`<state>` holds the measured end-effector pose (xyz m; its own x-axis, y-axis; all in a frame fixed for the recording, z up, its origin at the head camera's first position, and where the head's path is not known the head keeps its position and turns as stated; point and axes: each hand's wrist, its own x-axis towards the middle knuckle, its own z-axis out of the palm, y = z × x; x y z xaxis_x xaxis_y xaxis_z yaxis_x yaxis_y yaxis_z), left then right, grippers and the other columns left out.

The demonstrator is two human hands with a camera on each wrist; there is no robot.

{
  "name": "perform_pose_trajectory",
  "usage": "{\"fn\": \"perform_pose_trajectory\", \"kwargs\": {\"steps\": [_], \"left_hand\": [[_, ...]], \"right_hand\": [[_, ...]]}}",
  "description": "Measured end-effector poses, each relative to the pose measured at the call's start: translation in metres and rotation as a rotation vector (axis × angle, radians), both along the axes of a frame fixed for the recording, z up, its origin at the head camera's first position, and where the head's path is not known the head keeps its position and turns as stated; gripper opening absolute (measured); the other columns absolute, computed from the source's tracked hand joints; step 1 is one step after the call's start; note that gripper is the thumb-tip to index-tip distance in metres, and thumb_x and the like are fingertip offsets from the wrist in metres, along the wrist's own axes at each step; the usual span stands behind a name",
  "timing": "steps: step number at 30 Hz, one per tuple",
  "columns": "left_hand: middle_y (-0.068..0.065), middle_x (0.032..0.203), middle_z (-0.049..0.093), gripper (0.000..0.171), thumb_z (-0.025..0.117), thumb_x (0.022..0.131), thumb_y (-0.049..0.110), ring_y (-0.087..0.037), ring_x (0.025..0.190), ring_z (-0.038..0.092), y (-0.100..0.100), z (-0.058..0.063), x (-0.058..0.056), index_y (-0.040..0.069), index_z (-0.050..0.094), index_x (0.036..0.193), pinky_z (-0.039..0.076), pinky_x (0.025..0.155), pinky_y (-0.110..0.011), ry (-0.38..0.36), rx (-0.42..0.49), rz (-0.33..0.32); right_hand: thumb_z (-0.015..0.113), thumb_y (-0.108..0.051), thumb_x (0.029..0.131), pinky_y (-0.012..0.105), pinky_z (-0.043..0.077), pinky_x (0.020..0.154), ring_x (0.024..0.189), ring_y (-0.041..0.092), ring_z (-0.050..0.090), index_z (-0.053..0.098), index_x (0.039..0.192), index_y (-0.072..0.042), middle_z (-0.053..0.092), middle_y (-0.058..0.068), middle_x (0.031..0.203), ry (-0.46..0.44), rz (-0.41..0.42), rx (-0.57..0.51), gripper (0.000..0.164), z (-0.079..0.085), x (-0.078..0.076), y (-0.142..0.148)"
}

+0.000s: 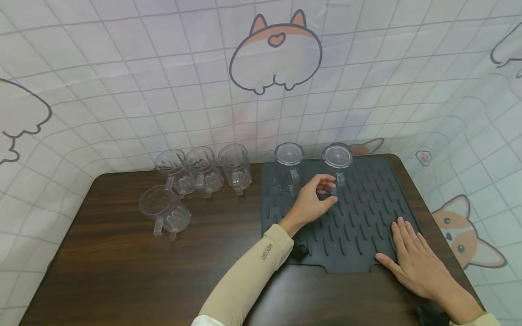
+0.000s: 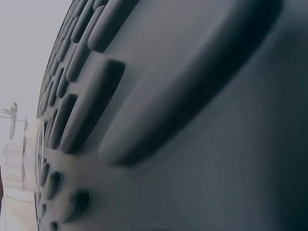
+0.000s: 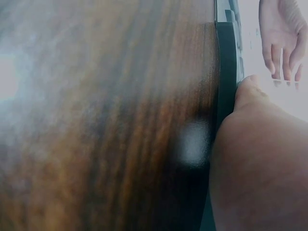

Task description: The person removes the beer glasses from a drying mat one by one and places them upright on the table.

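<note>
A white cloth [image 1: 195, 59] with a grid and corgi drawings is hanging behind a dark wooden bench [image 1: 163, 280]. The left hand [image 1: 311, 201] is hovering over a ribbed mat [image 1: 352, 233], fingers loosely curved, thumb well apart, seemingly gripping nothing; whether a fingertip is touching the right upturned mug [image 1: 337, 156] cannot be told. The right hand [image 1: 420, 265] is lying flat on the mat's right side, fingers straight. The person is apparently setting mugs upside down; the next move is probably calling for clearing that handle, then reaching left. A second upturned mug [image 1: 288, 155] is standing apart at the mat's far left. Beyond, three upright mugs [image 1: 205, 172] are lining the bench's back edge, a fourth mug [image 1: 167, 213] standing nearer
</note>
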<state>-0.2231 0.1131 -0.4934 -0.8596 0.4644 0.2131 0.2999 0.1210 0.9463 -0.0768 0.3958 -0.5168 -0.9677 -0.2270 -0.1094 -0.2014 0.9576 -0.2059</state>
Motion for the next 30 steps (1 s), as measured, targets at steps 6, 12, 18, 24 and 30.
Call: {"fn": "perform_pose_trajectory", "kwargs": {"steps": [6,12,18,24,30], "left_hand": [[-0.016,0.136,0.065,0.046,0.068,0.097,0.007,-0.025,0.127,0.062,0.006,0.001,0.000,0.006,0.055,0.140,0.051,0.109,-0.027,-0.016,0.000,0.011],[-0.019,0.142,0.063,0.045,0.066,0.098,0.002,-0.030,0.135,0.061,0.012,0.004,0.003,0.005,0.057,0.142,0.050,0.114,-0.033,-0.099,0.101,-0.062],[-0.020,0.139,0.064,0.040,0.060,0.101,-0.001,-0.030,0.132,0.063,0.014,0.004,0.005,0.003,0.057,0.141,0.052,0.109,-0.026,-0.126,0.135,-0.082],[-0.020,0.129,0.070,0.029,0.060,0.101,-0.003,-0.030,0.121,0.070,0.014,-0.004,0.003,0.001,0.065,0.129,0.057,0.098,-0.019,-0.135,0.180,-0.039],[-0.022,0.126,0.070,0.026,0.060,0.100,-0.004,-0.030,0.116,0.072,0.012,-0.002,0.006,-0.002,0.067,0.126,0.059,0.097,-0.023,-0.140,0.186,-0.061]], "right_hand": [[0.047,-0.056,0.106,0.052,-0.017,0.130,0.160,0.049,0.001,0.005,0.162,0.008,-0.001,0.032,0.171,0.011,0.003,0.008,0.095,0.001,-0.001,-0.003],[0.047,-0.057,0.106,0.052,-0.017,0.130,0.161,0.049,0.000,0.005,0.162,0.008,-0.001,0.032,0.171,0.009,-0.001,0.013,0.096,0.001,-0.001,-0.003],[0.047,-0.057,0.105,0.050,-0.019,0.130,0.161,0.047,0.000,0.005,0.162,0.008,0.000,0.031,0.171,0.021,-0.005,0.012,0.096,0.001,0.000,-0.004],[0.048,-0.056,0.106,0.050,-0.018,0.130,0.161,0.048,0.000,0.006,0.162,0.008,0.000,0.031,0.171,0.021,-0.006,0.006,0.095,0.000,0.000,-0.004],[0.047,-0.056,0.106,0.052,-0.016,0.130,0.161,0.049,0.000,0.006,0.162,0.009,0.000,0.032,0.171,0.012,-0.014,0.000,0.095,0.001,0.001,-0.003]]}}
